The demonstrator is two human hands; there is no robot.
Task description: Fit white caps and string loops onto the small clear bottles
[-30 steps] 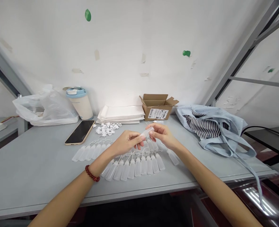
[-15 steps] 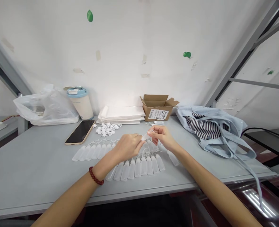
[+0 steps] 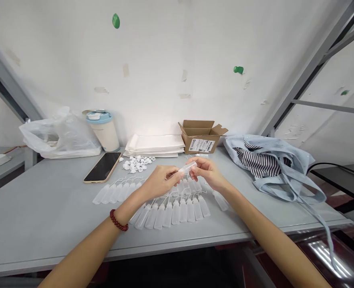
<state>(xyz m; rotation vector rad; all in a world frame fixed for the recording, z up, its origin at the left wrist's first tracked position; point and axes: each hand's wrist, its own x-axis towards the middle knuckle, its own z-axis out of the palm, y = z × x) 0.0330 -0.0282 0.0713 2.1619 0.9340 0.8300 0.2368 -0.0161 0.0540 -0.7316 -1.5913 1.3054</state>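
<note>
A small translucent plastic bottle (image 3: 188,167) is held tilted between my two hands, above the table. My left hand (image 3: 161,180) pinches its lower-left end, and my right hand (image 3: 208,173) grips the upper-right end. Beneath and in front of the hands, several similar bottles (image 3: 175,212) with thin white tubes at their tops lie in a row. Another row of bottles (image 3: 113,192) lies farther left, partly behind my left forearm. One more bottle (image 3: 220,200) rests beside my right wrist. A pile of small white caps (image 3: 137,163) sits behind my left hand.
Behind the caps lie stacked white envelopes (image 3: 155,144) and an open cardboard box (image 3: 198,140). To the left are a phone (image 3: 103,167), a lidded cup (image 3: 105,132) and a plastic bag (image 3: 59,136). A light-blue cloth bag (image 3: 288,160) lies right, its strap hanging over the table edge.
My left hand has turned and shifted slightly left, its fingers now pinching the bottle's end. More of the bottle shows between the hands.
</note>
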